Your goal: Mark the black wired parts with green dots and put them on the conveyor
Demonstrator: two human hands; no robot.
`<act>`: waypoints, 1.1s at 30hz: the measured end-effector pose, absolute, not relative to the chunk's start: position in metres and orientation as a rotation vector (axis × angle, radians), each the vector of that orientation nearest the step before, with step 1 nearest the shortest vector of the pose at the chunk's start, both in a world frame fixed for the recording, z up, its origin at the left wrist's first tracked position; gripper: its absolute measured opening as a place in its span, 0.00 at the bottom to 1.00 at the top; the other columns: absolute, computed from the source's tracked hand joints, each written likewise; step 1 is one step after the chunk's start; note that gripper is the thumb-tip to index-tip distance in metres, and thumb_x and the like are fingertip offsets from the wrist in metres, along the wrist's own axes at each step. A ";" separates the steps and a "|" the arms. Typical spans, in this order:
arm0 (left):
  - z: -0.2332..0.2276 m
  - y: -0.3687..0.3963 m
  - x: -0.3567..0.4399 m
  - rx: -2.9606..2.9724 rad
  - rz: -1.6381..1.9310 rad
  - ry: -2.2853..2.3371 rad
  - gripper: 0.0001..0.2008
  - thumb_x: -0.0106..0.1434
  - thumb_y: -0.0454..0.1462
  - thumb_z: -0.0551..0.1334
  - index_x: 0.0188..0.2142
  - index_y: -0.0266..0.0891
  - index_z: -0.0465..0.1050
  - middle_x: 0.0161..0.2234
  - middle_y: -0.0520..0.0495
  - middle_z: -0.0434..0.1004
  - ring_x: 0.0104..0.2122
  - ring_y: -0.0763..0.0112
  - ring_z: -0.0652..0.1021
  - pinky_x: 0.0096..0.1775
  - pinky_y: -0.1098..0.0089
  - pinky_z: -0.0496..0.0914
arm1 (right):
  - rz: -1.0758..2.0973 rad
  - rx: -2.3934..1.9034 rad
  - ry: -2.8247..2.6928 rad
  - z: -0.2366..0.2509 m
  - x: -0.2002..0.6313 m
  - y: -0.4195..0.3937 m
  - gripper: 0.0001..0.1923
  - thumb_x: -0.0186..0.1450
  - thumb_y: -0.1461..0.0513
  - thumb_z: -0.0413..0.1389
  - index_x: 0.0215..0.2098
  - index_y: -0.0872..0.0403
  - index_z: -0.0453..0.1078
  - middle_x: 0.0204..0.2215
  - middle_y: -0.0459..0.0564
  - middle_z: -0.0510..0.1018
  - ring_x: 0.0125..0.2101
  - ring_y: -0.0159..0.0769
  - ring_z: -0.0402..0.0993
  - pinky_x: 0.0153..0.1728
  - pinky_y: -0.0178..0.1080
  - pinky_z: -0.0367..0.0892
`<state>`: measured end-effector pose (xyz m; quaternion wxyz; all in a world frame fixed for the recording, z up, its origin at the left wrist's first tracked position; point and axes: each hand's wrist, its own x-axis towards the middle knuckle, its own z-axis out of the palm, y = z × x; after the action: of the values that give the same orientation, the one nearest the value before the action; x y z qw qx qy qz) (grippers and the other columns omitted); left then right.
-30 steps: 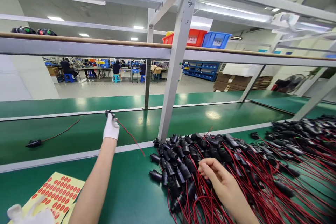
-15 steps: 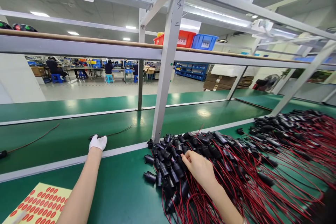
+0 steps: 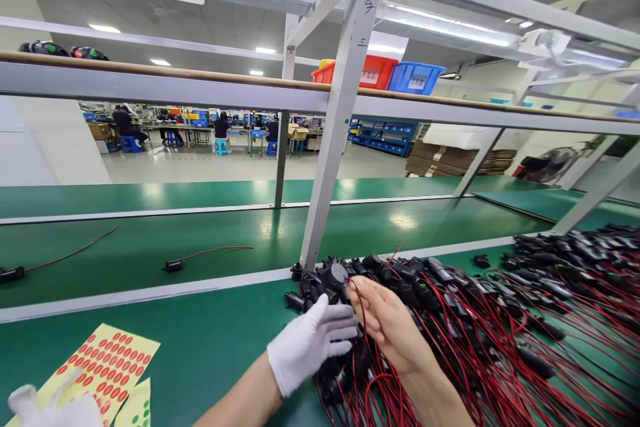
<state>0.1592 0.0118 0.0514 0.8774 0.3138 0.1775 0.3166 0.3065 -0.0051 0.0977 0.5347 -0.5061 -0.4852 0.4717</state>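
Observation:
My bare right hand pinches a black connector with red wires, lifted just above a large pile of the same black connectors with red wires. Beside it, my left hand in a white glove has its fingers spread and touches the right hand's fingers and the pile's near edge. Farther off on the green conveyor belt lies one connector with a red wire, and another sits at the far left.
A yellow sheet of red round stickers lies at the front left, with a white glove by it. A metal post stands behind the pile. Red and blue bins sit on the upper shelf. People work at far benches.
My left hand let go of the connector on the belt and came back to the pile beside my right hand. My right hand lifted one connector out of the pile.

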 end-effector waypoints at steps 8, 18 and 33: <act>0.073 -0.007 0.150 0.459 0.813 0.256 0.22 0.58 0.51 0.71 0.38 0.32 0.80 0.35 0.42 0.82 0.40 0.63 0.80 0.50 0.66 0.70 | 1.465 -0.989 -0.893 0.083 0.266 -0.066 0.26 0.60 0.42 0.64 0.27 0.55 0.66 0.21 0.39 0.70 0.09 0.17 0.58 0.08 0.22 0.55; 0.099 -0.021 0.134 0.888 0.986 0.412 0.24 0.60 0.54 0.66 0.39 0.33 0.78 0.37 0.41 0.81 0.41 0.60 0.79 0.51 0.61 0.69 | 1.533 -1.050 -1.070 0.068 0.264 -0.066 0.30 0.60 0.36 0.59 0.26 0.54 0.65 0.14 0.40 0.69 0.08 0.21 0.58 0.09 0.25 0.57; 0.100 -0.023 0.122 1.361 0.962 0.496 0.21 0.51 0.34 0.75 0.46 0.47 0.82 0.45 0.50 0.81 0.46 0.63 0.77 0.52 0.66 0.67 | -0.114 -0.884 -1.733 0.108 0.309 -0.081 0.18 0.65 0.73 0.55 0.47 0.48 0.72 0.35 0.47 0.80 0.35 0.38 0.79 0.37 0.39 0.75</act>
<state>0.1217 -0.0225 0.0997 0.6452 0.5980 0.2180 0.4227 0.3086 -0.0807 0.1081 0.5617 -0.3753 -0.7358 -0.0485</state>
